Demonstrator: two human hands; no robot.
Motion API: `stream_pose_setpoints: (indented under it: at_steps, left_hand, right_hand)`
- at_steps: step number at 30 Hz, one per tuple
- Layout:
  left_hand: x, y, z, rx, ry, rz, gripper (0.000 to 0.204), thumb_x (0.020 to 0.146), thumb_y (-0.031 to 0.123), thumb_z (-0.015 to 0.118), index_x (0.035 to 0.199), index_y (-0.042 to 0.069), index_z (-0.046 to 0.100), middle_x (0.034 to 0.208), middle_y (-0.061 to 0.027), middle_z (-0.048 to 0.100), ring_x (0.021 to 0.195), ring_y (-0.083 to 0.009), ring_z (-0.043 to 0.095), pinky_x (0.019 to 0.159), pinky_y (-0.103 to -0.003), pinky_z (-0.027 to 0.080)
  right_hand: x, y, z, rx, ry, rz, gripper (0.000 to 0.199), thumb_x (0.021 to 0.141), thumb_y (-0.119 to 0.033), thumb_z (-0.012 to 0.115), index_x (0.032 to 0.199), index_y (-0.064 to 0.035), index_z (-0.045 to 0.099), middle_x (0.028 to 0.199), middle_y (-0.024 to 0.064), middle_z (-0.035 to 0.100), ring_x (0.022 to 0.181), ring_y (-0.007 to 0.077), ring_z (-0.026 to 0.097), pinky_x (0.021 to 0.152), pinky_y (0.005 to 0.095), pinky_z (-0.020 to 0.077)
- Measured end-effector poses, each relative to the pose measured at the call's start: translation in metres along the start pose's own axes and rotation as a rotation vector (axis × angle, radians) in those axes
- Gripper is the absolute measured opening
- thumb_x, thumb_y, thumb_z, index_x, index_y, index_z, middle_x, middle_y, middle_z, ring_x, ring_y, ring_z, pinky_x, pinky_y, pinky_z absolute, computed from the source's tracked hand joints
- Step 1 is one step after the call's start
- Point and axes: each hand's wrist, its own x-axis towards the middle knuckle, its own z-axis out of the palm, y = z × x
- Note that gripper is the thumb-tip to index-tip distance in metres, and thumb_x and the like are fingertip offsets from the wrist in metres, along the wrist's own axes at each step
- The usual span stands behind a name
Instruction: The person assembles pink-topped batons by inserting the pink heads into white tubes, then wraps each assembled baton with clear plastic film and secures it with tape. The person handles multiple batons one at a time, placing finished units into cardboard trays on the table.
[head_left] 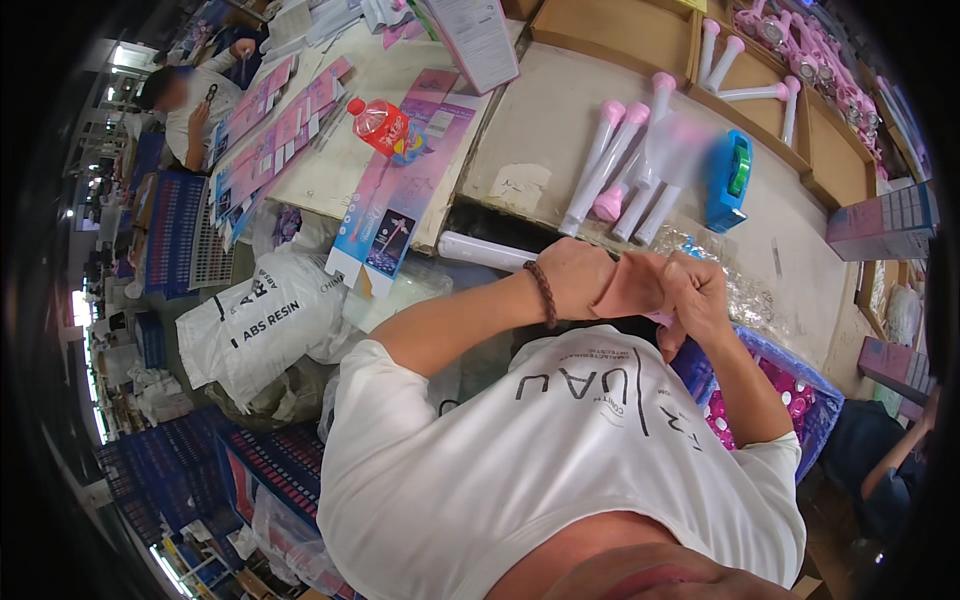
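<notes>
My left hand [578, 282], below a braided wrist cord, is closed around a white tube [488, 250] that sticks out to the left at the table's front edge. My right hand [694, 296] meets it from the right, with its fingers bent and closed at a small pink part [661, 318]. The hands hide the middle of the tube and how it joins the pink part. Just beyond them, several white tubes with pink ends [597, 165] lie on the table. A blue tape dispenser [726, 190] with green tape stands to their right.
A red-capped bottle [384, 128] stands on flat printed cartons [432, 165] at the left. Cardboard trays [610, 36] line the back, some holding pink-ended tubes. A blue crate [826, 400] with pink items is by my right arm. White sacks [265, 315] are at my left. Other people sit nearby.
</notes>
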Motion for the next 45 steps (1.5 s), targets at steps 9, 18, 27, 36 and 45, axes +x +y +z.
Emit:
stream_pose_setpoints:
  at_steps: [9, 18, 27, 36, 45]
  left_hand:
    - [0.001, 0.016, -0.002, -0.698, -0.183, 0.672, 0.033, 0.078, 0.018, 0.064, 0.108, 0.006, 0.059, 0.097, -0.0155, 0.063, 0.085, -0.0329, 0.061, 0.075, -0.037, 0.049]
    - [0.023, -0.010, 0.022, -0.685, 0.106, -0.056, 0.074, 0.069, 0.009, 0.077, 0.134, 0.006, 0.041, 0.129, -0.0147, 0.047, 0.117, -0.0288, 0.050, 0.097, -0.034, 0.041]
    - [0.052, -0.005, 0.038, -0.455, 0.655, 0.232, 0.070, 0.069, 0.013, 0.077, 0.131, 0.006, 0.045, 0.109, -0.0136, 0.061, 0.096, -0.0244, 0.061, 0.085, -0.033, 0.048]
    - [0.030, -0.010, 0.063, -0.536, 0.366, 0.156, 0.051, 0.073, 0.031, 0.076, 0.109, 0.002, 0.056, 0.085, -0.0184, 0.066, 0.078, -0.0358, 0.065, 0.067, -0.040, 0.052]
    - [0.007, -0.008, 0.085, -0.543, 0.287, -0.156, 0.035, 0.077, 0.029, 0.072, 0.092, -0.001, 0.059, 0.077, -0.0203, 0.065, 0.077, -0.0361, 0.065, 0.068, -0.043, 0.051]
  right_hand:
    - [-0.003, -0.031, -0.002, 0.535, -0.590, -0.497, 0.034, 0.083, -0.027, 0.057, 0.074, 0.0041, 0.067, 0.071, 0.0142, 0.064, 0.062, 0.0260, 0.059, 0.060, 0.0347, 0.0474]
    - [0.029, -0.006, 0.017, 0.362, 0.301, -0.155, 0.030, 0.097, -0.027, 0.045, 0.094, -0.0014, 0.061, 0.080, 0.0036, 0.060, 0.071, 0.0086, 0.053, 0.066, 0.0225, 0.0435]
    - [0.035, -0.001, 0.016, 0.557, 0.343, -0.350, 0.020, 0.091, -0.018, 0.052, 0.101, -0.0016, 0.057, 0.096, 0.0046, 0.059, 0.085, 0.0110, 0.054, 0.081, 0.0266, 0.0438]
    - [0.032, -0.008, -0.024, 0.633, 0.419, -0.320, 0.032, 0.090, -0.032, 0.053, 0.090, -0.0007, 0.060, 0.091, 0.0069, 0.062, 0.089, 0.0156, 0.056, 0.084, 0.0291, 0.0434]
    - [0.034, -0.007, -0.035, 0.912, 0.494, -0.363, 0.075, 0.090, -0.069, 0.030, 0.111, -0.0011, 0.054, 0.109, 0.0109, 0.058, 0.100, 0.0192, 0.054, 0.093, 0.0299, 0.0402]
